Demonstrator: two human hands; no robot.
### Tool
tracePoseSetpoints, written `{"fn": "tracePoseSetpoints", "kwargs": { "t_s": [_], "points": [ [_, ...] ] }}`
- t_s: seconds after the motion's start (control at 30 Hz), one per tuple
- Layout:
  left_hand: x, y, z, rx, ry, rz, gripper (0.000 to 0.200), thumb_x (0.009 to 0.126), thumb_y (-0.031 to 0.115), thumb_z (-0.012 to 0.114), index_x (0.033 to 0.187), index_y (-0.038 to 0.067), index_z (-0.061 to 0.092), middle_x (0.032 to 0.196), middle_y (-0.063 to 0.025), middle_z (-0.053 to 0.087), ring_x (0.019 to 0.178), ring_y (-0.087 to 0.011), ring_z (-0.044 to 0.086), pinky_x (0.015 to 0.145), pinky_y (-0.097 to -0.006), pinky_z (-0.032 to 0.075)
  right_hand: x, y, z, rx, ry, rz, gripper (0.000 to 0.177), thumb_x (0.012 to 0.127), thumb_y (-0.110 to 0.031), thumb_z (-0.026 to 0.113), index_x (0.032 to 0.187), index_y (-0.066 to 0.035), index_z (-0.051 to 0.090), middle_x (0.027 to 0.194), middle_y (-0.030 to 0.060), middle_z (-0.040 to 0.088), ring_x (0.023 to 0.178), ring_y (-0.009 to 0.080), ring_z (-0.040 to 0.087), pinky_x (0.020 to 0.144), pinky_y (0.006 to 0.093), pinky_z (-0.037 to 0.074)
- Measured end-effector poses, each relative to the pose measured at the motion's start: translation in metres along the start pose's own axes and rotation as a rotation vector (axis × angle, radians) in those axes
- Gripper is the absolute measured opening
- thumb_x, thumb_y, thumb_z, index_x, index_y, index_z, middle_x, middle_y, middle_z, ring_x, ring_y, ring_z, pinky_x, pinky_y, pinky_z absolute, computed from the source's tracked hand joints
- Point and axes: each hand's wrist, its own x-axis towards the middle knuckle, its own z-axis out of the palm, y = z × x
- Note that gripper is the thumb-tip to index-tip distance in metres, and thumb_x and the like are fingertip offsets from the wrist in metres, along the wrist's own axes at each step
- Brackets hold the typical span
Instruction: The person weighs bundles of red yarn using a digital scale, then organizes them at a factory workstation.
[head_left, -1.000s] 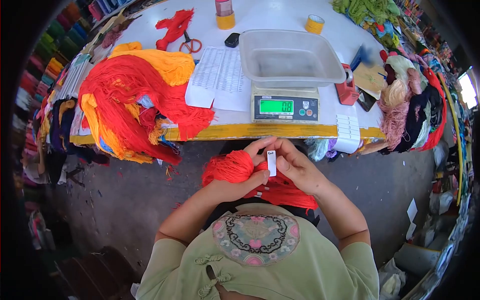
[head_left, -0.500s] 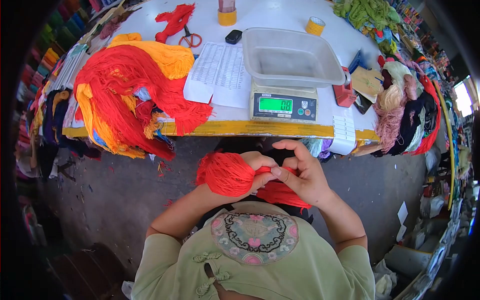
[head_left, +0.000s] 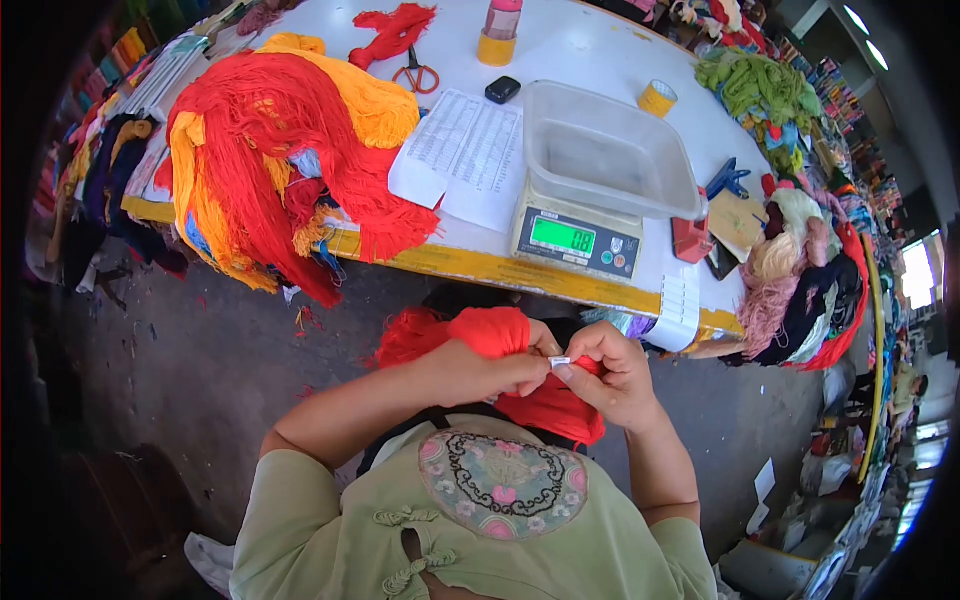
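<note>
In front of my chest I hold a skein of red yarn (head_left: 490, 332), its loose strands spreading down over my lap. My left hand (head_left: 512, 368) is closed round the skein, thumb and fingertips meeting near its right end. A small white label (head_left: 560, 361) shows between the two hands. My right hand (head_left: 612, 378) pinches this label between thumb and forefinger, with red yarn just behind its fingers. Whether the label is fastened to the yarn cannot be made out.
On the table (head_left: 480, 262) are red and yellow yarn (head_left: 270, 150), scissors (head_left: 416, 78), a printed sheet (head_left: 465, 150), a digital scale (head_left: 575, 243) bearing a plastic tub (head_left: 610, 150), and a tape roll (head_left: 657, 98). Mixed yarn (head_left: 800, 260) hangs over the right edge.
The white label has come into sight at my fingertips. My left hand has turned over, and the red yarn's rounded bunch sits less visible behind it. The view has tilted and shifted.
</note>
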Motion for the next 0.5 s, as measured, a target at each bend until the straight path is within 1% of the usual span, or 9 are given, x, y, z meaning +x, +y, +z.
{"fn": "tracePoseSetpoints", "kwargs": {
  "t_s": [0.07, 0.1, 0.2, 0.23, 0.3, 0.33, 0.37, 0.43, 0.5],
  "points": [
    [-0.002, -0.005, 0.009, 0.401, 0.132, 0.262, 0.011, 0.095, 0.009, 0.055, 0.101, 0.000, 0.058, 0.078, -0.0042, 0.062, 0.069, -0.0089, 0.060, 0.060, -0.0258, 0.048, -0.003, -0.001, 0.008, 0.057, 0.115, 0.096, 0.022, 0.087, 0.004, 0.066, 0.099, -0.005, 0.051, 0.077, -0.0008, 0.062, 0.072, 0.0033, 0.058, 0.063, 0.0194, 0.043],
    [-0.002, -0.006, 0.012, 0.599, 0.198, 0.391, 0.011, 0.096, 0.007, 0.053, 0.103, 0.000, 0.057, 0.083, -0.0057, 0.064, 0.076, -0.0101, 0.064, 0.066, -0.0270, 0.052, -0.001, -0.005, 0.014, 0.167, 0.164, 0.111, 0.025, 0.087, 0.006, 0.065, 0.102, -0.005, 0.048, 0.081, 0.0001, 0.062, 0.077, 0.0022, 0.057, 0.065, 0.0181, 0.043],
    [-0.001, -0.007, 0.014, 0.472, 0.174, 0.437, 0.012, 0.099, 0.008, 0.052, 0.107, 0.000, 0.056, 0.093, -0.0073, 0.064, 0.084, -0.0104, 0.064, 0.071, -0.0273, 0.052, -0.002, -0.005, 0.021, 0.210, 0.251, 0.092, 0.030, 0.087, 0.006, 0.065, 0.108, -0.004, 0.047, 0.082, 0.0010, 0.060, 0.073, 0.0032, 0.054, 0.065, 0.0180, 0.041],
    [0.000, -0.007, 0.013, 0.488, 0.176, 0.423, 0.013, 0.100, 0.010, 0.052, 0.108, 0.000, 0.055, 0.094, -0.0070, 0.064, 0.086, -0.0106, 0.063, 0.075, -0.0272, 0.052, -0.003, -0.003, 0.021, 0.142, 0.239, 0.066, 0.032, 0.087, 0.007, 0.065, 0.111, -0.004, 0.047, 0.081, 0.0010, 0.059, 0.072, 0.0035, 0.053, 0.065, 0.0181, 0.041],
    [0.004, -0.009, 0.014, 0.377, 0.214, 0.423, 0.013, 0.100, 0.010, 0.052, 0.109, 0.000, 0.056, 0.094, -0.0067, 0.064, 0.087, -0.0108, 0.063, 0.078, -0.0273, 0.051, -0.005, 0.002, 0.019, 0.006, 0.215, 0.014, 0.037, 0.086, 0.008, 0.064, 0.116, -0.004, 0.047, 0.080, 0.0009, 0.057, 0.071, 0.0042, 0.052, 0.065, 0.0185, 0.040],
    [0.006, -0.011, 0.014, 0.321, 0.233, 0.422, 0.013, 0.100, 0.010, 0.052, 0.109, 0.000, 0.056, 0.094, -0.0066, 0.064, 0.088, -0.0109, 0.062, 0.079, -0.0273, 0.051, -0.005, 0.003, 0.020, 0.027, 0.225, 0.025, 0.040, 0.086, 0.008, 0.064, 0.119, -0.004, 0.046, 0.080, 0.0009, 0.057, 0.070, 0.0044, 0.051, 0.065, 0.0188, 0.040],
    [0.010, -0.016, 0.013, 0.403, 0.285, 0.472, 0.020, 0.100, 0.009, 0.054, 0.118, 0.001, 0.051, 0.095, -0.0065, 0.065, 0.090, -0.0102, 0.062, 0.081, -0.0267, 0.050, -0.004, 0.002, 0.020, 0.048, 0.235, 0.036, 0.043, 0.085, 0.008, 0.064, 0.122, -0.004, 0.045, 0.079, 0.0009, 0.056, 0.070, 0.0047, 0.051, 0.065, 0.0191, 0.040],
    [0.011, -0.022, 0.014, 0.325, 0.290, 0.450, 0.028, 0.098, 0.006, 0.055, 0.124, 0.002, 0.045, 0.095, -0.0061, 0.064, 0.090, -0.0100, 0.061, 0.082, -0.0263, 0.049, -0.007, 0.001, 0.018, 0.050, 0.224, 0.084, 0.050, 0.085, 0.009, 0.064, 0.128, -0.004, 0.043, 0.078, 0.0013, 0.055, 0.071, 0.0053, 0.051, 0.066, 0.0197, 0.040],
    [0.013, -0.026, 0.014, 0.250, 0.294, 0.415, 0.041, 0.095, 0.004, 0.057, 0.131, 0.003, 0.037, 0.094, -0.0064, 0.062, 0.089, -0.0113, 0.061, 0.083, -0.0271, 0.048, -0.009, 0.003, 0.022, 0.056, 0.242, 0.082, 0.050, 0.085, 0.008, 0.064, 0.129, -0.004, 0.042, 0.076, 0.0003, 0.054, 0.070, 0.0058, 0.051, 0.066, 0.0203, 0.040]
  ]
}}
